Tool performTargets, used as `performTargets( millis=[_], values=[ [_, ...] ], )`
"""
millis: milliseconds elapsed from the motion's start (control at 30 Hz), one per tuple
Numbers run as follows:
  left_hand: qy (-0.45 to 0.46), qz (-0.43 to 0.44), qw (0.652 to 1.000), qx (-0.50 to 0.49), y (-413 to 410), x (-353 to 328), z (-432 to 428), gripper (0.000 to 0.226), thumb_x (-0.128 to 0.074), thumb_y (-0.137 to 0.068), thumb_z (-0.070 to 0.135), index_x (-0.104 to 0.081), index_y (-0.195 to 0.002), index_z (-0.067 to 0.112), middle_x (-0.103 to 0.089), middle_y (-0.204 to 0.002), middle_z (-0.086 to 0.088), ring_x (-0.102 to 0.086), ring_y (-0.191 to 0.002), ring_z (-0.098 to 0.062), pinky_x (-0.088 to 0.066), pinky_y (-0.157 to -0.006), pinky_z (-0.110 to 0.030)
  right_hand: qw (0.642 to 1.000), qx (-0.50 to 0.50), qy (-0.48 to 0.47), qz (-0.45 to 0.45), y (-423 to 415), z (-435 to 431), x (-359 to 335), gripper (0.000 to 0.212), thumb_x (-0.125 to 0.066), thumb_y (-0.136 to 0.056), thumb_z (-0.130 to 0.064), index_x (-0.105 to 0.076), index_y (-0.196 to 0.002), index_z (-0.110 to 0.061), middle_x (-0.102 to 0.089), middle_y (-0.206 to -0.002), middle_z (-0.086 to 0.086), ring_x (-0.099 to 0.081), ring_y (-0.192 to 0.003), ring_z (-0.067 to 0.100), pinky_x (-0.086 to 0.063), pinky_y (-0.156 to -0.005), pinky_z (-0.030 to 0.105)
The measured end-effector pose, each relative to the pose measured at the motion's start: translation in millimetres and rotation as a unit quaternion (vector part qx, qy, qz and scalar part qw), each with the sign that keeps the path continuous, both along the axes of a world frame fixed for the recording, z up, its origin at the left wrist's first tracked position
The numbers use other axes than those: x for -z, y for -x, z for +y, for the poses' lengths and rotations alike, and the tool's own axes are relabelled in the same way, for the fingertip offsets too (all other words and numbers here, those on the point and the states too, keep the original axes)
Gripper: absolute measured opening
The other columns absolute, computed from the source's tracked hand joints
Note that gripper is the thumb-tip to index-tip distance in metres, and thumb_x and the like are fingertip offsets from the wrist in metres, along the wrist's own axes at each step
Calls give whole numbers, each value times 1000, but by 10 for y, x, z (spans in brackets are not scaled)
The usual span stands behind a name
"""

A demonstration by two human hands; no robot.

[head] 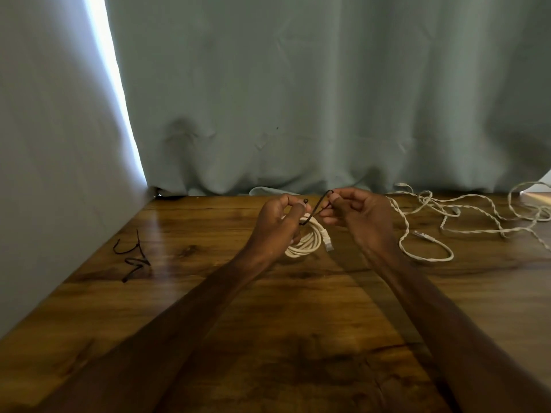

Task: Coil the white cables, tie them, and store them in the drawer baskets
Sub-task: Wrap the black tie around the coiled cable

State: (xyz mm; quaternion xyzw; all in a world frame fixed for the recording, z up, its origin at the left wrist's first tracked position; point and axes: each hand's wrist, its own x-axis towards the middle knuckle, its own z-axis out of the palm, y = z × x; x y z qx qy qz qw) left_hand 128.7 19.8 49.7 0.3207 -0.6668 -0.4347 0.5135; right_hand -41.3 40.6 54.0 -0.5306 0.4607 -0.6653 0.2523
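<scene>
A coiled white cable (pixel 307 242) hangs just above the wooden table (pixel 268 308) near its middle, its plug end pointing down to the right. My left hand (pixel 278 225) grips the coil and pinches one end of a thin black twist tie (pixel 316 208) that loops round it. My right hand (pixel 354 214) pinches the tie's other end, held up beside the left hand. Loose white cables (pixel 465 216) lie tangled on the table to the right.
Spare black twist ties (pixel 134 257) lie on the table at the left, near a pale wall (pixel 44 174). A grey-green curtain (pixel 328 99) hangs along the table's far edge. No drawer or basket is in view.
</scene>
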Motion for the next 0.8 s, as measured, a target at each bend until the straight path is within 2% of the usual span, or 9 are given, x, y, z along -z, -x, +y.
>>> performTargets(
  millis=[100,167,400,467,633,800],
  values=[
    [4,-6,1000,-8,4,0,12,16,-51,-104,11,-64,-98,4,-47,-45,10,-38,-37,-4,-32,-43,-21,998,-32,-24,-41,-36,33,-6,9,-66,-95,3,-71,-100,-2,-77,-87,16,-77,-72,22,-64,-65,27],
    [5,-5,1000,-6,5,-3,28,16,-51,-104,11,-64,-98,3,-49,-45,11,-38,-38,-3,-33,-42,-20,998,-39,-27,-37,-44,41,2,11,-66,-94,4,-71,-97,-5,-78,-86,14,-77,-73,21,-63,-65,25],
    [5,-7,1000,4,-13,-6,29,17,-50,-104,10,-62,-93,9,-49,-45,11,-38,-38,-4,-32,-43,-21,996,-58,-64,-37,-54,72,-13,12,-70,-92,3,-71,-103,-1,-79,-87,15,-76,-74,21,-64,-69,29],
    [3,-8,1000,1,-22,-7,21,19,-49,-104,10,-63,-92,9,-48,-45,11,-37,-38,-5,-31,-43,-21,995,-54,-78,-40,-43,77,-28,13,-71,-90,3,-71,-102,-2,-79,-85,13,-76,-73,20,-64,-68,29],
    [-15,-4,1000,6,-23,-10,16,18,-49,-104,10,-64,-94,8,-44,-47,10,-34,-41,-7,-32,-42,-21,999,-7,-45,-3,39,69,-45,12,-73,-90,1,-72,-98,-7,-79,-85,11,-77,-75,22,-64,-66,29],
    [-1,-16,1000,18,-21,4,27,19,-49,-105,12,-63,-94,5,-47,-50,5,-36,-40,-6,-32,-40,-19,988,-98,-119,-1,-36,83,-35,15,-75,-86,1,-74,-101,-2,-80,-87,11,-74,-75,23,-63,-68,28]
  ],
)
